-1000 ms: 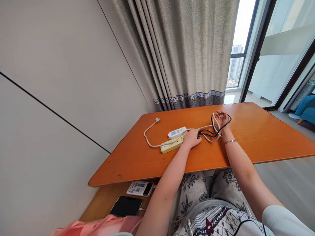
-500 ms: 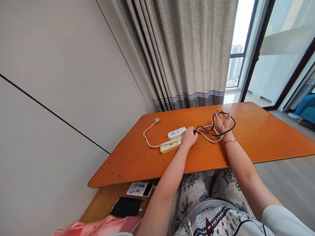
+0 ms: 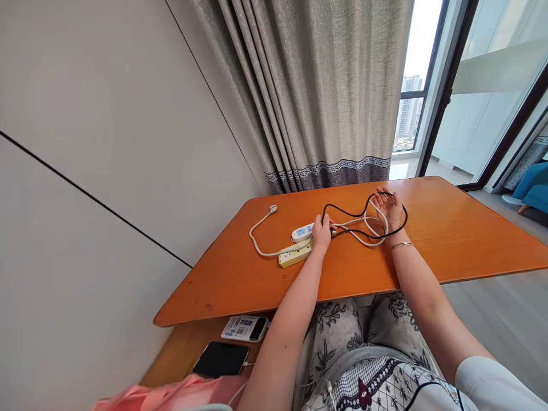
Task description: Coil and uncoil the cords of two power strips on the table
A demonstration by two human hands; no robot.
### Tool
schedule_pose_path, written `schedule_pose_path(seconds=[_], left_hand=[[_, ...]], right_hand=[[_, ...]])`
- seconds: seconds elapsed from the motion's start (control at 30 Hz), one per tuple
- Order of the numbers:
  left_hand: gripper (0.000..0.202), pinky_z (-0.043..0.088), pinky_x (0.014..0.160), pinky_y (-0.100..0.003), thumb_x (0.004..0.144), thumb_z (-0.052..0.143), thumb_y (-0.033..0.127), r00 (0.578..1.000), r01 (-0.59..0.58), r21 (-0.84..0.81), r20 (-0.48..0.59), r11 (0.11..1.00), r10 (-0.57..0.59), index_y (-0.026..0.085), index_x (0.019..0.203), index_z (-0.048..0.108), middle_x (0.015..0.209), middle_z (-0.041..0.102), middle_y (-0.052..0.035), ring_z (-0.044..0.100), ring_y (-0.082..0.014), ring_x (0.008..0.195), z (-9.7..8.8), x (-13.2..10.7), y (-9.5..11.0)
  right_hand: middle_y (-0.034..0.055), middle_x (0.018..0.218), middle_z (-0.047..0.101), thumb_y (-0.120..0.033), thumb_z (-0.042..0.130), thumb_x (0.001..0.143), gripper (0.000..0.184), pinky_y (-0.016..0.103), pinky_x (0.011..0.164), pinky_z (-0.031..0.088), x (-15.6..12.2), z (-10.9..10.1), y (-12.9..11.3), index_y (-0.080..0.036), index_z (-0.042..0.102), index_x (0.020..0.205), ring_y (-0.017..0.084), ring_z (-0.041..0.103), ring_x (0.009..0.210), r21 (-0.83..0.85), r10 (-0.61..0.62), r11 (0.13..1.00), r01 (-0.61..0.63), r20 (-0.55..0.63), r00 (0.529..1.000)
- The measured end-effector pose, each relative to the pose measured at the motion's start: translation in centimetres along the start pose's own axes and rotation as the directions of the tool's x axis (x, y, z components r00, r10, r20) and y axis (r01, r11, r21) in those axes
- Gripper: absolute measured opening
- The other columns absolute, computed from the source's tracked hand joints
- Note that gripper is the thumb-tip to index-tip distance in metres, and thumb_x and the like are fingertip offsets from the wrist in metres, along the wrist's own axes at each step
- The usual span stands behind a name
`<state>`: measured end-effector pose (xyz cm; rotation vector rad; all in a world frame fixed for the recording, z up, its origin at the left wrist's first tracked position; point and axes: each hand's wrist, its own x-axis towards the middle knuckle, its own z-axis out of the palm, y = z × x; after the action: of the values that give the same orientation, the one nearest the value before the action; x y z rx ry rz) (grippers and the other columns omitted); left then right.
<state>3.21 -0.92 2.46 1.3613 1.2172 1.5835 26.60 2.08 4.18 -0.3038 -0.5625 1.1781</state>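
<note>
My left hand (image 3: 322,233) is closed on part of a black cable (image 3: 351,212), beside two power strips. The white power strip with blue sockets (image 3: 302,232) lies behind the yellowish power strip (image 3: 294,255); my left hand hides the right ends of both. My right hand (image 3: 389,210) is palm up with its fingers apart. Loops of the black cable and a white cable (image 3: 369,242) pass around this hand near the thumb and wrist. A white plug (image 3: 273,209) rests at the far left on the end of a white cord.
An orange wooden table (image 3: 240,285) carries the cables. Below its near left edge, a black-screened phone (image 3: 221,359) and a white device with a printed label (image 3: 245,328) sit on a lower wooden surface, beside a pink bag (image 3: 171,394). A curtain (image 3: 334,103) hangs behind.
My left hand has shifted slightly left and away from me, drawing the black cable into a raised bend. My right hand stays nearly in place, with the loops still around it.
</note>
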Motion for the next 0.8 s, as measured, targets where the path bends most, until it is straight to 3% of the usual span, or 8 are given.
schedule_pose_path(seconds=[0.17,0.37,0.47,0.6,0.8], left_hand=[[0.037,0.046,0.051,-0.023,0.087,0.060,0.053,0.999,-0.002,-0.346,-0.040,0.938,-0.013,0.022,0.072,0.045,0.064,0.059,0.0027,0.058,-0.0110,0.050,0.2,-0.1,1.0],[0.038,0.042,0.049,-0.021,0.080,0.067,0.050,0.991,-0.001,-0.568,-0.111,0.823,-0.075,0.022,0.071,0.043,0.061,0.056,0.0042,0.054,-0.0090,0.048,-0.2,-0.3,2.2],[0.037,0.043,0.052,-0.022,0.083,0.062,0.050,0.983,0.012,-0.598,-0.142,0.801,-0.120,0.023,0.072,0.041,0.062,0.055,0.0040,0.054,-0.0089,0.049,-0.7,-0.1,2.4],[0.037,0.045,0.056,-0.023,0.088,0.053,0.051,0.975,0.011,-0.600,-0.173,0.800,-0.142,0.023,0.071,0.036,0.063,0.053,0.0030,0.053,-0.0088,0.051,-1.6,0.6,2.3],[0.049,0.046,0.057,-0.023,0.086,0.042,0.066,0.975,-0.046,-0.441,-0.215,0.896,-0.056,0.023,0.069,0.027,0.060,0.050,0.0028,0.053,-0.0094,0.052,-3.4,1.8,2.0]], right_hand=[[0.0004,0.100,0.076,-0.033,0.055,0.093,0.017,0.025,0.087,0.058,-0.2,0.4,-0.2,-0.024,0.069,0.092,0.010,0.072,0.088,0.027,-0.022,0.999,0.023,-0.029,0.999],[-0.0014,0.100,0.077,-0.017,0.060,0.086,0.016,0.023,0.091,0.057,-0.5,0.8,-0.7,-0.025,0.069,0.097,0.008,0.072,0.090,0.073,-0.037,0.996,0.043,-0.081,0.996],[-0.0032,0.101,0.078,-0.013,0.062,0.081,0.022,0.023,0.092,0.057,-0.9,1.2,-0.7,-0.026,0.069,0.097,0.008,0.073,0.091,0.036,-0.046,0.998,0.048,-0.051,0.998],[-0.0037,0.106,0.077,-0.022,0.067,0.080,0.021,0.026,0.090,0.057,-1.4,1.7,-0.3,-0.029,0.069,0.100,0.011,0.073,0.096,-0.057,-0.036,0.998,0.039,0.047,0.998],[0.0013,0.098,0.077,-0.031,0.076,0.077,0.019,0.026,0.081,0.058,-1.1,1.7,-0.8,-0.025,0.070,0.094,0.014,0.072,0.086,-0.219,-0.022,0.975,0.039,0.076,0.997]])
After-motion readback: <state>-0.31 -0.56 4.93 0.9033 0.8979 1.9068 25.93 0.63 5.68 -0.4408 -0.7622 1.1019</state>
